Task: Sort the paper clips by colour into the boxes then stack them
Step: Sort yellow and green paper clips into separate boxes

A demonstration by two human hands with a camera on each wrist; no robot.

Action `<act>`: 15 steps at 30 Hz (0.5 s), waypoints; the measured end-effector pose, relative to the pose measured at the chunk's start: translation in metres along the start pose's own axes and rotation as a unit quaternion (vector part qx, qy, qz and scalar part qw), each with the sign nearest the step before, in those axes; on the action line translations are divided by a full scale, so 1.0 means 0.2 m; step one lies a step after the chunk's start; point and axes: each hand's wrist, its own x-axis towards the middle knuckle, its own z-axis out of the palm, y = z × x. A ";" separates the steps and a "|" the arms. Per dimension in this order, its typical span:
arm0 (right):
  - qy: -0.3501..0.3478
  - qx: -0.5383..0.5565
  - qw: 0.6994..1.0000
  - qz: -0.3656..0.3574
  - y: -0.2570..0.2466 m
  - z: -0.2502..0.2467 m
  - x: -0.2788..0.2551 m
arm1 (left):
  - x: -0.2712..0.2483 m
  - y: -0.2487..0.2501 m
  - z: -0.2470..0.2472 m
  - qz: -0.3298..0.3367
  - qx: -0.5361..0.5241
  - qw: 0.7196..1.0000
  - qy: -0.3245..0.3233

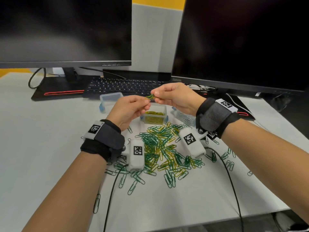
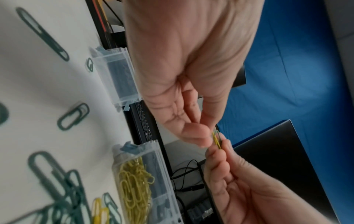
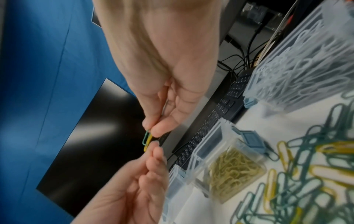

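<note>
Green and yellow clips (image 1: 150,96), tangled, are pinched between left hand (image 1: 129,109) and right hand (image 1: 177,96), raised above the white desk (image 1: 41,139); dark monitors (image 1: 65,30) stand behind.

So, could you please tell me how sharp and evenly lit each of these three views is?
Head view: mostly sharp, evenly lit, wide-angle bending at the monitor edges. Left wrist view: hands fairly crisp, but the green paper clips on the table are smeared. Right wrist view: the linked green and yellow clips are clear, the white-clip box and the foreground pile are blurred, and there is glare on a dark screen.
</note>
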 end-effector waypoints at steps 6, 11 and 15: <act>0.003 0.002 1.000 -0.013 0.03 0.01 -0.01 | -0.01 0.01 0.01 -0.003 -0.055 0.998 -0.002; 0.017 -0.012 1.000 -0.005 0.03 0.00 -0.01 | 0.00 0.00 -0.01 0.023 -0.026 0.999 0.026; 0.038 -0.029 0.998 -0.033 0.02 0.00 -0.01 | 0.01 0.00 -0.02 0.026 -0.018 0.999 0.031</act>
